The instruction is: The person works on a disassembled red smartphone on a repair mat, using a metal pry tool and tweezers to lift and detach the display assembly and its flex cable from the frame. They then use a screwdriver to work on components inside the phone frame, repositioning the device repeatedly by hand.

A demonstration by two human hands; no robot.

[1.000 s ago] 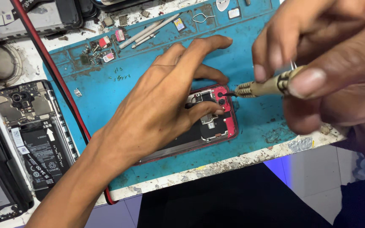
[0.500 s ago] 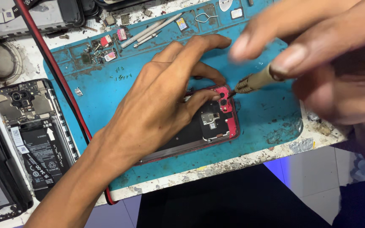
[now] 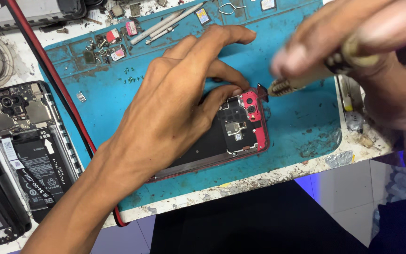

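An opened red phone (image 3: 243,129) lies back-up on a blue work mat (image 3: 297,122), its inner plates and camera module bare. My left hand (image 3: 175,103) presses down flat on the phone, thumb and fingers spread over its left and upper part. My right hand (image 3: 353,42), blurred, grips a small screwdriver (image 3: 301,84) whose dark tip sits just off the phone's top right corner, beside the camera module.
A second opened phone (image 3: 24,141) with battery showing lies left of the mat. Loose screws, small parts (image 3: 113,40) and metal tweezers (image 3: 165,26) sit along the mat's top edge. A red cable (image 3: 52,80) runs down the mat's left side. The table edge (image 3: 259,181) is close below.
My right hand has lifted up and to the right with the screwdriver, drawing the tip away from the phone's camera corner. My left hand stays pressed on the phone.
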